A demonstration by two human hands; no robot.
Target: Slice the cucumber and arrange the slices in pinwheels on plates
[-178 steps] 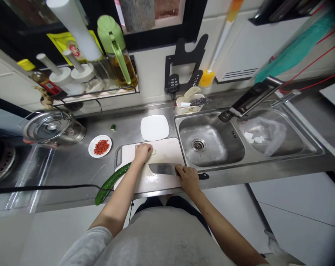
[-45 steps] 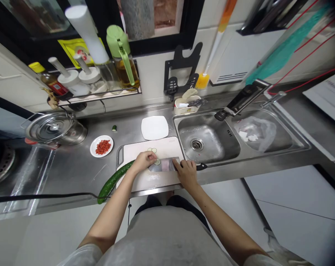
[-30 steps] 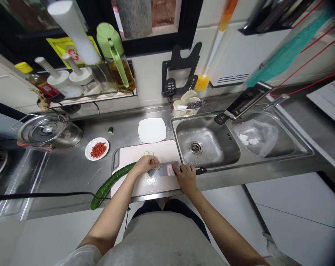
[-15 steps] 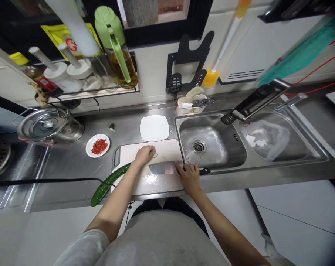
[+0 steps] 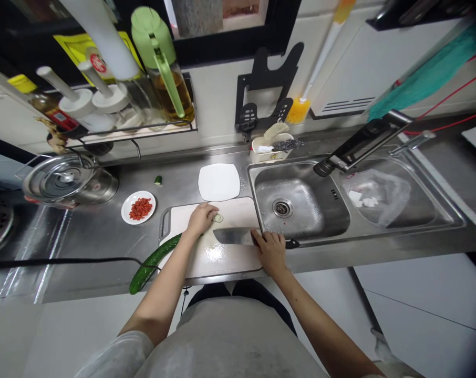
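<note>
At the left, a small plate [image 5: 125,216] sits on the bench [image 5: 100,236] with chopped red bits [image 5: 141,209] heaped in it, likely set aside to leave the board free. Just beyond it lies a cucumber stub [image 5: 158,180]. The long cucumber [image 5: 148,270] slants over the left edge of the cutting board [image 5: 226,265], one end hidden by the forearm — too long, it seems, to fit beside the knife. The left hand [image 5: 201,219] has its fingers bunched close at the pale slices [image 5: 218,218]; whether they pinch one, I cannot tell. The right hand [image 5: 272,252] wraps the handle of the knife [image 5: 233,236], forefinger against the blade — probably for steadiness — with the blade lying flattish, near the sink [image 5: 301,239].
</note>
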